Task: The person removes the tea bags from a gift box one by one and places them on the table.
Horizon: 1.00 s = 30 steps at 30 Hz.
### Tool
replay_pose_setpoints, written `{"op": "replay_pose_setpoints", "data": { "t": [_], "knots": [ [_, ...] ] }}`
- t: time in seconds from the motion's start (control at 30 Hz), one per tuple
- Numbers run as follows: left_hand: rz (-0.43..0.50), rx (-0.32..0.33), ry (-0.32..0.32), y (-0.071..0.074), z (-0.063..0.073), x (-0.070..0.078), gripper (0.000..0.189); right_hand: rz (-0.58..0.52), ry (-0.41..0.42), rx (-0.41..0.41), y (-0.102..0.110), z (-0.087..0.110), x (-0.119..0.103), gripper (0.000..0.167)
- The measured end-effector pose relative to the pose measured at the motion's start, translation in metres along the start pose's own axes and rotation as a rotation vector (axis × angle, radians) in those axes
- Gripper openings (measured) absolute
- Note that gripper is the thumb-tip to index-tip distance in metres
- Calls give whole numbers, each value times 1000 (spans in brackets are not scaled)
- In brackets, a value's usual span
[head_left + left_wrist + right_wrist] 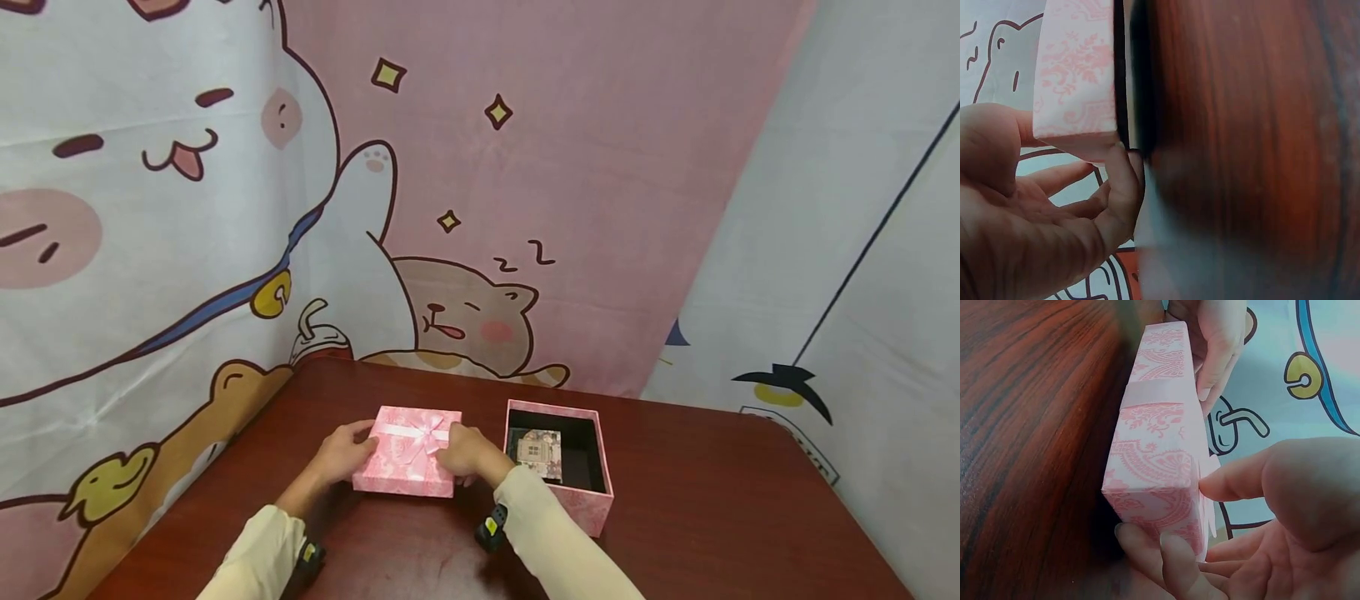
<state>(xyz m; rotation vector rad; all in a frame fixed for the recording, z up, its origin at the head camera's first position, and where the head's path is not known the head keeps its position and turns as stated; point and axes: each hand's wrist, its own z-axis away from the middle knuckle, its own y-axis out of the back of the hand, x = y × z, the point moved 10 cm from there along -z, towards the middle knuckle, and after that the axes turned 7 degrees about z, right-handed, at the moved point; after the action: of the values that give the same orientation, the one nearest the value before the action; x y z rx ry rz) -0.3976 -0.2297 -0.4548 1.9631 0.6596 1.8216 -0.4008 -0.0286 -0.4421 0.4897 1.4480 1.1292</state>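
Note:
A pink patterned gift box lid (pixel 397 477) with a pale ribbon bow (pixel 424 435) is between both hands, its top facing up. My left hand (pixel 343 454) grips its left side, thumb on the top and fingertips under the lower edge in the left wrist view. The right hand (pixel 471 454) holds the opposite side. In the right wrist view, its thumb (pixel 1235 481) presses the top edge and fingers curl round the corner below. The left wrist view shows a dark gap between the lid's edge and the table. The lid's underside is mostly hidden.
Right of the lid stands the topless pink box (pixel 583 505) with a black interior. A small card or box with a printed house (pixel 538 452) lies inside at the left. The brown wooden table (pixel 720 508) meets a cartoon-printed cloth (pixel 600 208) behind.

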Motion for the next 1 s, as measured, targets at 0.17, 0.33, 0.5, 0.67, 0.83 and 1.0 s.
{"op": "replay_pose_setpoints", "data": {
  "t": [0.17, 0.33, 0.5, 0.67, 0.83, 1.0],
  "knots": [
    [19, 14, -2, 2, 3, 2, 39, -43, -3, 6, 0, 1, 0, 19],
    [120, -4, 59, 0, 5, -3, 40, -38, -20, 4, 3, 4, 2, 30],
    [30, 50, -11, 12, 4, 19, 40, -47, 26, 67, 22, 8, -3, 44],
    [-27, 65, -66, 15, 3, 44, 39, -32, 118, 148, 45, 18, -9, 44],
    [11, 20, -66, 4, 3, 62, 43, -10, 160, 213, 64, 28, -7, 45],
    [47, 4, -76, -6, 4, 78, 44, -83, 179, 242, 81, 39, -2, 49]
  ]
}}
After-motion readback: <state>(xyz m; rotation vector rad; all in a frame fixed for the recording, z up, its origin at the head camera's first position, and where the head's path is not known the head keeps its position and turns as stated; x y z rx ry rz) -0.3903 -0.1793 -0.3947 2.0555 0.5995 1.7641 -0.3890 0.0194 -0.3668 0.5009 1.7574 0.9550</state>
